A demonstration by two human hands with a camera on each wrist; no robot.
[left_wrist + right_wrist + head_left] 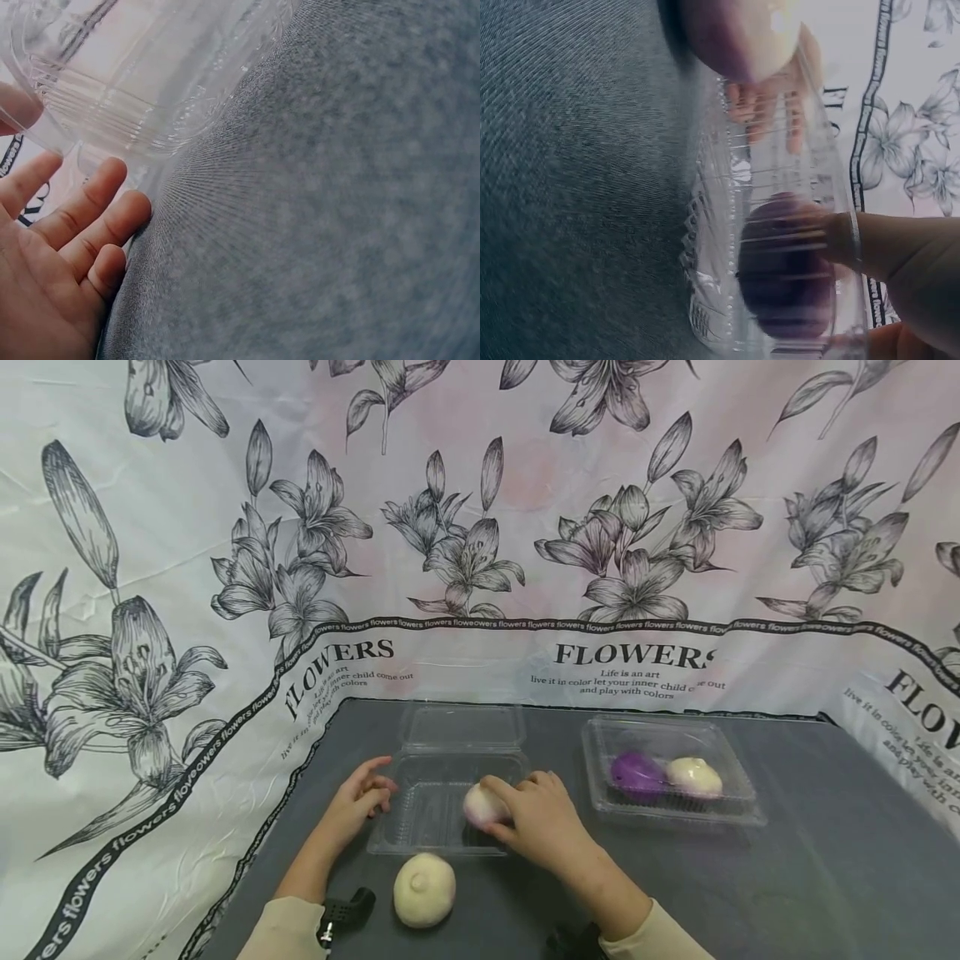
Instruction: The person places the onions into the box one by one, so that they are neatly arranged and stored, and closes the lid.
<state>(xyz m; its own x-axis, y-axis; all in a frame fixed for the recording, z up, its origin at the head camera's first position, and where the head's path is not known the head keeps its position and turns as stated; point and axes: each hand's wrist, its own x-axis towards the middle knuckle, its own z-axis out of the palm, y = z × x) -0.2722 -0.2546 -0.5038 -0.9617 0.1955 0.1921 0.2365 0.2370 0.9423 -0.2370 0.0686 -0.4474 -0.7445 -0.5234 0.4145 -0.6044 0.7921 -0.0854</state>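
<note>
In the head view my right hand [543, 818] grips a round whitish ball with a pink-purple tint [484, 807], onion-like or bun-like, inside the right part of a hinged clear plastic box [423, 847]. The right wrist view shows the held ball [784, 277] dark purple through the box wall, thumb against it. My left hand [358, 799] is at the box's left rim, fingers loosely bent; one fingertip shows behind the clear plastic [112, 97] in the left wrist view. Nearer me on the table lies a cream round ball with a small nub [424, 891].
To the right stands a closed clear box [675, 817] holding a purple ball [637, 775] and a cream ball [694, 777]. The first box's lid [463, 727] lies folded back. A flower-printed cloth [465, 568] rises behind the grey table [810, 852].
</note>
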